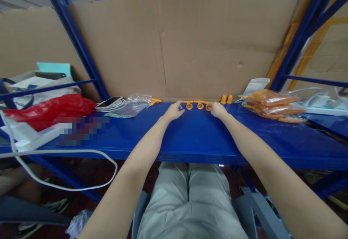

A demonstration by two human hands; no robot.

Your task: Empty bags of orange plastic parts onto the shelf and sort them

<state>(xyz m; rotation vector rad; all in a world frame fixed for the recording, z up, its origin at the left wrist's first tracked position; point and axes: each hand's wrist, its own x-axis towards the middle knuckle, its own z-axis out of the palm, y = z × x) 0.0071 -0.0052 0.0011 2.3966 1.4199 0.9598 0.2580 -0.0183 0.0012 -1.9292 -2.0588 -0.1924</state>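
Observation:
Three orange ring-shaped plastic pieces [200, 106] stand in a row at the back of the blue table, with thin orange bars [196, 101] behind them against the cardboard. My left hand [174, 111] is at the row's left end, thumb and fingers apart, with nothing visible between them. At the right end, my right hand [218, 110] has its fingers closed on the rightmost orange ring piece [208, 107] and partly hides it. Just beyond that hand are two upright orange cone-shaped pieces [223, 99]. Another orange piece [155, 101] lies left of my left hand.
Bagged orange parts [272, 105] are piled at the right, near a white power strip [326, 108]. To the left lie a clear plastic bag [132, 107], a phone [110, 102] with a white cable, and a red bag [57, 110]. A cardboard sheet [201, 43] walls the back.

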